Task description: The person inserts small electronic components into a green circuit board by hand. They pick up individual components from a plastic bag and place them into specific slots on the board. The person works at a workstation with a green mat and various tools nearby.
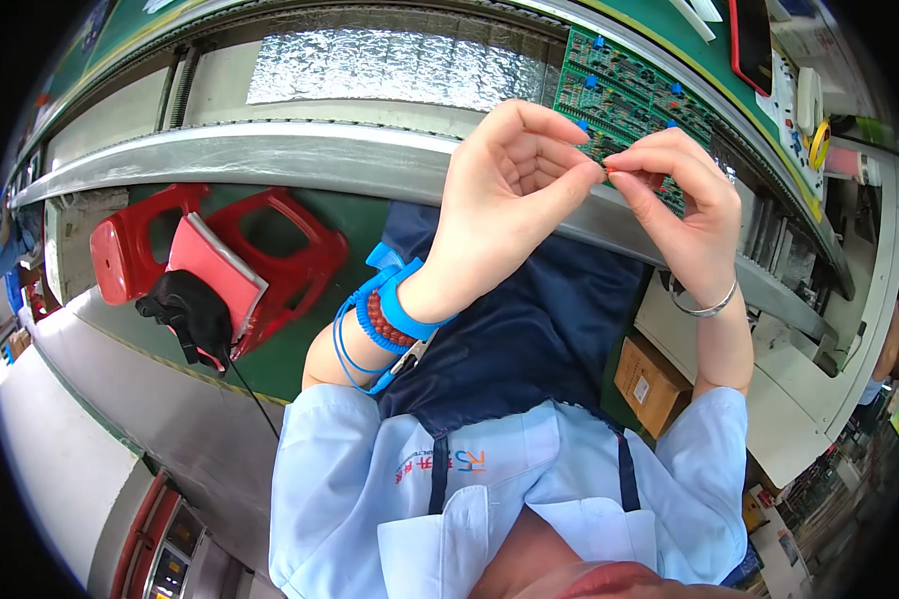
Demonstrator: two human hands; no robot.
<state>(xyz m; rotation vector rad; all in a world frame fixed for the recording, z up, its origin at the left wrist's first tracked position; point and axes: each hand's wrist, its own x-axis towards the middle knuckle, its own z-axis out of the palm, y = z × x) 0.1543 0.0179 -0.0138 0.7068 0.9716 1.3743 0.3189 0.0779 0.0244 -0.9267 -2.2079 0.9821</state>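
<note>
Both my hands meet over a green circuit board packed with small parts, several of them blue. My right hand is closed in a pinch, thumb and forefinger on a tiny red electronic component. Close against it, my left hand has curled fingers, with the thumb tip beside the red part. Whether the left fingertips also grip it, or something else, is too small to make out. My hands hide the near part of the board. A blue wrist strap circles my left wrist.
A metal conveyor rail runs along my side of the board. Left of the board lies a silvery, crinkled sheet. Red plastic stools stand at the left, with a black bag. A cardboard box sits to my right.
</note>
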